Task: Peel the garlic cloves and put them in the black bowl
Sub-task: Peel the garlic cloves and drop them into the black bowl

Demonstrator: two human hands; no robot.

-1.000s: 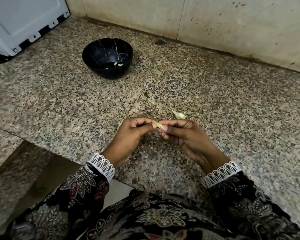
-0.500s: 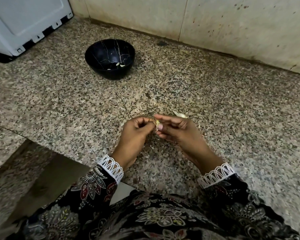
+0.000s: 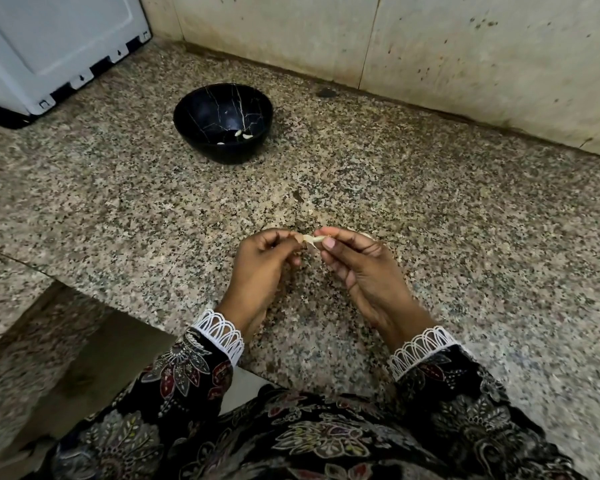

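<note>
Together, left hand and right hand pinch one garlic clove above the table; each grip is clamped on it; black bowl sits well apart, holding pale cloves.

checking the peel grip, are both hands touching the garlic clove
Touching. The head view shows the left hand and right hand each pinching an end of the garlic clove with their fingertips, with no gap at either end.
</note>
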